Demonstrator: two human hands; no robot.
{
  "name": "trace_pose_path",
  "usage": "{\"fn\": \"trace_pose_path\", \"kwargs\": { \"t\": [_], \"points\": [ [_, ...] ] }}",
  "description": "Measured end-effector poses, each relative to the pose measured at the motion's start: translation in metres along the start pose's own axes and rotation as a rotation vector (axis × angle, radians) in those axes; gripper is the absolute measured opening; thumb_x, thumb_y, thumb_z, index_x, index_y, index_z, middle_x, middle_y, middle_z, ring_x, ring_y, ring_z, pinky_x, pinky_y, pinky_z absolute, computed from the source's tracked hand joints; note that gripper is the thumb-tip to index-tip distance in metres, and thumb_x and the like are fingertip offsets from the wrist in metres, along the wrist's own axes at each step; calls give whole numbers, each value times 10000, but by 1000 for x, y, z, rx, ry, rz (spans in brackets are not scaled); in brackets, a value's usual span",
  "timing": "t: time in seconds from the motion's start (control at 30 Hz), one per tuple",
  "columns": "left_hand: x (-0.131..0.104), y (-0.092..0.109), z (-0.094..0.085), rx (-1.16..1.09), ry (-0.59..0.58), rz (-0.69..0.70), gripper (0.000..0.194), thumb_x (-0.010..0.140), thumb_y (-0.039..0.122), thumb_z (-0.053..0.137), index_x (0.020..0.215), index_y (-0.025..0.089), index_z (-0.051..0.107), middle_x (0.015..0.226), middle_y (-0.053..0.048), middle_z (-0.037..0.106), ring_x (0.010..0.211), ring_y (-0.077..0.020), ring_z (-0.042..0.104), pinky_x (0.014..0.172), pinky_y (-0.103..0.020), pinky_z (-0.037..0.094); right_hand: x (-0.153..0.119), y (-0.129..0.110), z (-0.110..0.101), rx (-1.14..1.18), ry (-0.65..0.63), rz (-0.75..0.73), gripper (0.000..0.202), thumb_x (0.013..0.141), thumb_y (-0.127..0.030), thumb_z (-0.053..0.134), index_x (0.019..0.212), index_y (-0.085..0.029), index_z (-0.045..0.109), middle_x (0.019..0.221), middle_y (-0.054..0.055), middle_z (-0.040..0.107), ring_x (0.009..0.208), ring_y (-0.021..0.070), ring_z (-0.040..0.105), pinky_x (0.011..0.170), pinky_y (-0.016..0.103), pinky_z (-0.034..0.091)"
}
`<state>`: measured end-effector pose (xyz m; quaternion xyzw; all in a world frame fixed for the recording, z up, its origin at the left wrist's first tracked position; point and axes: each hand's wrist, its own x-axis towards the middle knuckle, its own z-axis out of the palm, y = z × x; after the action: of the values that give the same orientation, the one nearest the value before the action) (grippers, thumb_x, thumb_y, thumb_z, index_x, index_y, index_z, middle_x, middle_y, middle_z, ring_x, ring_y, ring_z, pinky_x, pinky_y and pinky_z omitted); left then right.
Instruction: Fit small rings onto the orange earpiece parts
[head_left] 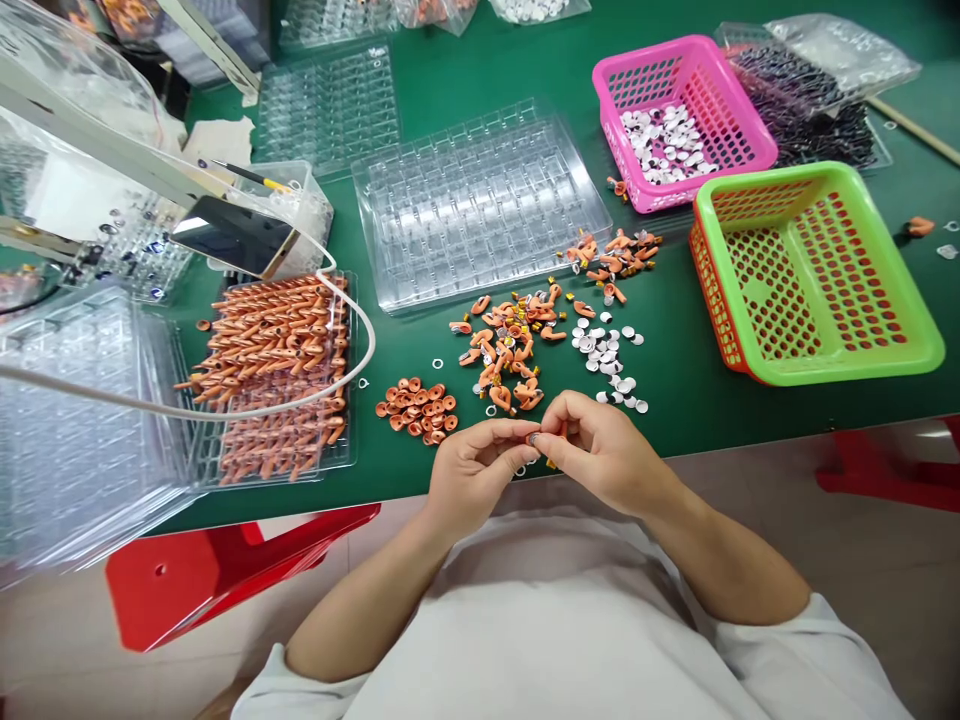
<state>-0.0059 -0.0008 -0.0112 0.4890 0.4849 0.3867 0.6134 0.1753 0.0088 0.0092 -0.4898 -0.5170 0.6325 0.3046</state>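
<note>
At the near table edge my left hand (480, 465) and my right hand (604, 455) meet, fingers closed in a pinch. My right hand grips a small orange plastic part with a yellow end, mostly covered by the fingers. What my left fingertips pinch against it is too small to make out. Just beyond lies a loose pile of orange curved plastic parts (510, 345) with yellow ends. White round discs (600, 352), some partly black, lie right of that pile. Copper-coloured cup-shaped pieces (416, 408) are heaped to its left.
A clear tray (289, 375) of copper-coloured parts stands left, crossed by a white cable (371, 335). Further back lie empty clear blister trays (480, 200) and a phone (236, 237). Right are a pink basket (750, 150) with white discs and a green basket (930, 340). Red stools (172, 580) stand below.
</note>
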Motion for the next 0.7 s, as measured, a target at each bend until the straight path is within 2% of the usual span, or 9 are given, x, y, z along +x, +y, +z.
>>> {"fn": "trace_pose_path", "kwargs": {
  "t": [0.2,0.33,0.43,0.7],
  "points": [
    [-5,3,-1,208,-57,261,211,824,92,692,1001,197,739,849,-40,738,745,-143,688,673,-238,566,-8,1,-2,69,-44,46,141,882,-279,604,794,-198,528,689,-37,523,594,103,473,528,236,375],
    [-10,10,1,267,-96,388,250,830,44,661,1024,191,716,832,-50,729,747,-152,677,660,-255,552,-15,-4,-1,77,-68,14,136,894,-262,594,790,-195,537,721,-30,539,604,95,489,541,229,395],
    [-10,12,3,308,-68,412,248,835,36,647,1024,184,708,823,-54,728,751,-156,675,657,-259,545,-13,-2,1,81,-53,-7,137,898,-255,588,789,-196,532,735,-27,544,613,96,501,548,230,406],
    [-1,4,1,363,-2,372,152,840,92,673,967,164,716,797,-46,724,695,-138,668,631,-240,535,0,8,-3,41,-60,34,145,899,-295,602,806,-197,547,717,-27,542,605,108,506,531,238,409]
  ]
}}
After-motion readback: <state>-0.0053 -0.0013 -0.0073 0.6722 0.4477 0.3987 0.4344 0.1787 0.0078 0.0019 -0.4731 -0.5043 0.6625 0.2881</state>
